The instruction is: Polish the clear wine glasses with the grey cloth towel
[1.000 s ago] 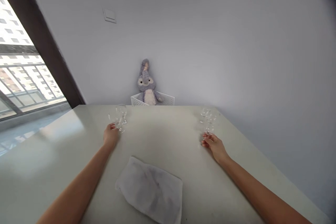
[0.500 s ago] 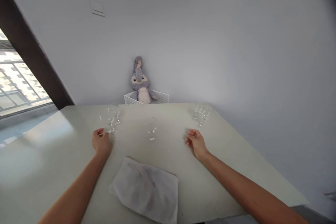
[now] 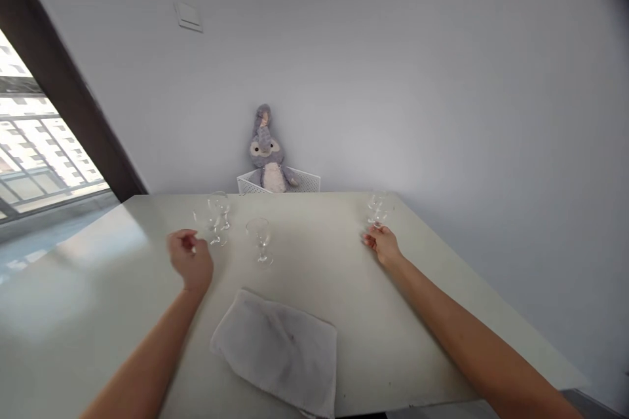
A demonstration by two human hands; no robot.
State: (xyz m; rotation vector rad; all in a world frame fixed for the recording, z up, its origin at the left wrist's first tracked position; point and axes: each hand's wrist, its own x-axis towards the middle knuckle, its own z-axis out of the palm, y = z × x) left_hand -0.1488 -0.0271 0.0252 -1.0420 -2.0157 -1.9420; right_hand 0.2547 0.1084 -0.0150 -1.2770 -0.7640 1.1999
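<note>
I face a smooth, pale grey wall point(image 3: 417, 78); upper left, a square white switch plate point(image 3: 189, 17). At the left edge, a dark brown slanting post point(image 3: 63, 65) borders a bright, wedge-shaped window point(image 3: 37, 144). Below, a broad, glossy off-white table point(image 3: 73, 314) reflects daylight at lower left.

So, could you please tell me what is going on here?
A person's right hand is at the cluster of clear stemmed glasses on the right; whether it grips one is hard to tell. The left hand, apparently holding nothing, is beside the pair of clear stemmed glasses on the left. A single clear stemmed glass stands nearer the middle, beyond a light-grey cloth.
</note>
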